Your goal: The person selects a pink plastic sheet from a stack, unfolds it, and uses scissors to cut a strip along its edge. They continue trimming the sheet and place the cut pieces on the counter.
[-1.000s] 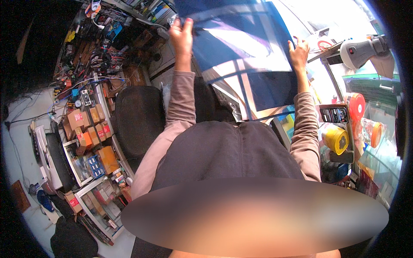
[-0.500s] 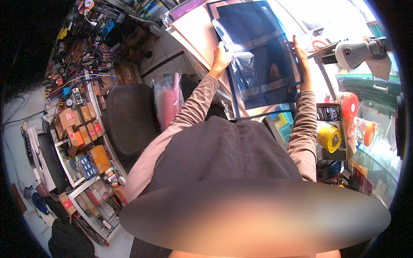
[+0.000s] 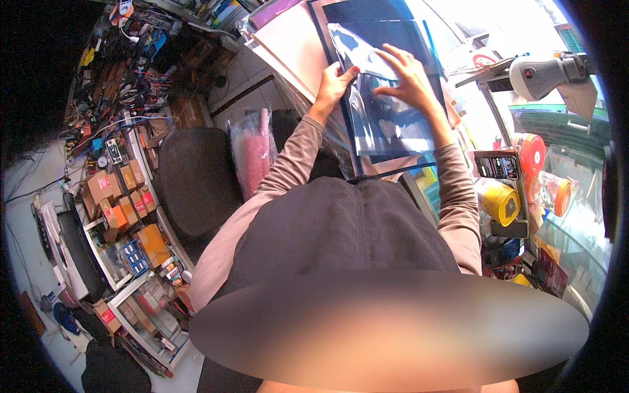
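Observation:
A glossy clear plastic sheet lies over a dark blue-bordered panel, bright reflections and creases showing across it. My left hand grips the left edge of the plastic sheet between thumb and fingers. Over the sheet's upper middle, my right hand has its fingers and thumb spread, with the fingertips at the film's surface. Whether they press on it I cannot tell. Pale pinkish sheets stick out from beneath the panel on the left.
On the right are a grey handheld device, a phone, a yellow-lidded jar and a red-lidded jar. To the left stand a black chair, a pink roll in plastic and a shelf with small cardboard boxes.
My right hand has left the panel's right edge and moved left over the plastic sheet. My left hand keeps near the left edge. The film's reflections and creases have shifted.

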Motion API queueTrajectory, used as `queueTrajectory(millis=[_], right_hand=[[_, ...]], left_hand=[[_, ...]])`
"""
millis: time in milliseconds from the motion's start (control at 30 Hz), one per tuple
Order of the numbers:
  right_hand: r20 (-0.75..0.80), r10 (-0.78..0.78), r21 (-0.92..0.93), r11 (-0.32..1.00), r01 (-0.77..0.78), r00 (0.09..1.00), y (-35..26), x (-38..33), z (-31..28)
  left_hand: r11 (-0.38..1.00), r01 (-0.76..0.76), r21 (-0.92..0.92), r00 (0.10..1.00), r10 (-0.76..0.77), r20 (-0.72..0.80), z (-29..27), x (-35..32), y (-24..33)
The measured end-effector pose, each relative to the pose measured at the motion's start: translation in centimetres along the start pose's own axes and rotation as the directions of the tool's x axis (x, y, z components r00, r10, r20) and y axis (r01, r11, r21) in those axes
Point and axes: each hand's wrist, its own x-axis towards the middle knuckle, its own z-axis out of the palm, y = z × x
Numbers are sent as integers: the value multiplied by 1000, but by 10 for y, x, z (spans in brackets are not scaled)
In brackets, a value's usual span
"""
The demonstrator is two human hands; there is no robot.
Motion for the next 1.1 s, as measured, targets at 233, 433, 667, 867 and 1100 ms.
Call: queueTrajectory(millis=[233, 433, 667, 867, 1100], right_hand=[[-79, 110, 322, 944, -79, 991, -25, 17, -5], [-364, 404, 458, 862, -216, 839, -30, 16, -91], [-481, 581, 652, 738, -174, 657, -55, -42, -181], [-106, 851, 882, 319, -346, 514, -72, -99, -105], [42, 950, 935, 72, -346, 311, -99, -156, -2]], left_hand=[[962, 46, -271, 963, 30, 269, 8, -9, 48], [909, -79, 410, 847, -156, 508, -50, 18, 122], [53, -530, 846, 838, -121, 532, -74, 105, 267], [-559, -532, 636, 664, 191, 723, 26, 173, 293], [-674, -498, 545, 489, 301, 819, 127, 253, 137]])
